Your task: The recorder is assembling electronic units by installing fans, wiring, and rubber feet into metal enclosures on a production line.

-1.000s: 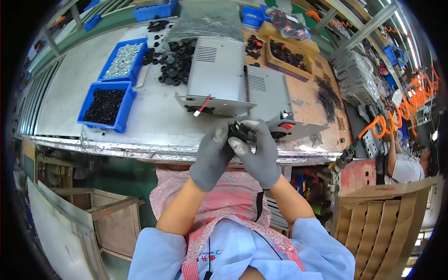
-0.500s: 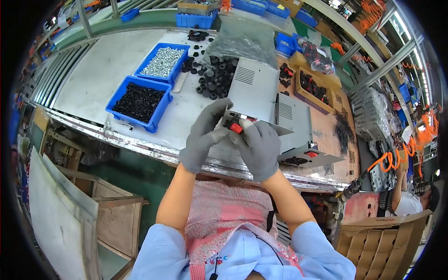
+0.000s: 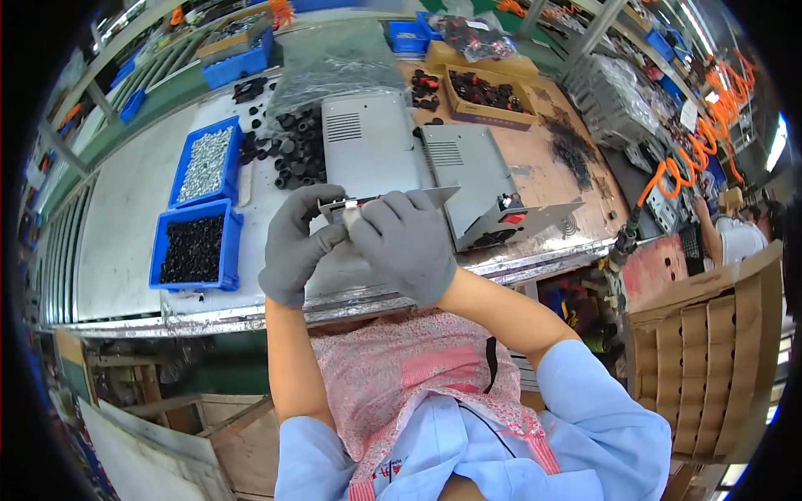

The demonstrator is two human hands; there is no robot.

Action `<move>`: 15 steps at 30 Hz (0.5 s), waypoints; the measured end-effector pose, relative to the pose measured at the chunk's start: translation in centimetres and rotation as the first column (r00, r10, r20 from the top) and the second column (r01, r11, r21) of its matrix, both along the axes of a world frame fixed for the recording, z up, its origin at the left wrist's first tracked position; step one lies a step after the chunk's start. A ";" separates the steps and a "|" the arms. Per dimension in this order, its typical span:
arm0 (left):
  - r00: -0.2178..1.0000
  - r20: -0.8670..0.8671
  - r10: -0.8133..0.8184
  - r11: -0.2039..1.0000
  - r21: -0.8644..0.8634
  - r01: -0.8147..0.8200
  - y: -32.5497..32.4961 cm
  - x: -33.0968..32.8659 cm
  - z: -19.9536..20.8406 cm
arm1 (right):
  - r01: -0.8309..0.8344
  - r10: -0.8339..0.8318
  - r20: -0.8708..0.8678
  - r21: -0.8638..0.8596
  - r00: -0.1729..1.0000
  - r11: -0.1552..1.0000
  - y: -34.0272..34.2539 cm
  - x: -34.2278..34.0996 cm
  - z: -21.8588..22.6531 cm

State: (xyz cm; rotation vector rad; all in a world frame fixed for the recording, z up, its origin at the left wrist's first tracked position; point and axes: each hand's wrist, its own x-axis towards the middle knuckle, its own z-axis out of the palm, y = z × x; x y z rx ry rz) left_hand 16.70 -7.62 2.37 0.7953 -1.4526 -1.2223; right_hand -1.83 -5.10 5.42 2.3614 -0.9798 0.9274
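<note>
A grey sheet-metal housing (image 3: 372, 138) with slotted vents lies on the bench, its front plate toward me. My left hand (image 3: 299, 246), in a grey glove, is closed around the left end of that plate, fingers behind and thumb in front. Gloved likewise, my right hand (image 3: 405, 246) has its fingers bent over the plate's upper edge, its back toward me. Between the hands a little of a red-and-black switch (image 3: 337, 215) shows at the plate; the fingers hide most of it. A second grey housing (image 3: 468, 163) with a red switch (image 3: 513, 215) stands to the right.
To the left stand blue bins of silvery screws (image 3: 205, 163) and small black parts (image 3: 192, 250). Loose black caps (image 3: 299, 150) lie behind my left hand. Farther back are a plastic sheet (image 3: 334, 63) and a carton of switches (image 3: 489, 96). An orange coiled hose (image 3: 668, 179) hangs right.
The view has swung, so the bench appears farther left. My right hand has turned over, its back now toward me, and covers most of the switch that showed between my hands.
</note>
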 end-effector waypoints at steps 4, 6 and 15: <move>0.985 -0.171 0.009 0.997 0.073 0.003 0.6 -0.6 -0.7 | -0.007 0.000 0.180 0.039 0.984 0.999 -0.3 0.0 1.4; 0.983 -0.182 0.026 0.999 0.047 -0.018 0.6 -0.7 -1.2 | -0.032 0.000 0.237 0.128 0.971 0.991 -0.6 -0.1 1.1; 0.972 -0.053 0.227 0.969 -0.082 -0.231 0.4 -1.6 -1.1 | -0.062 -0.055 0.290 0.380 0.955 0.923 -2.2 0.3 1.4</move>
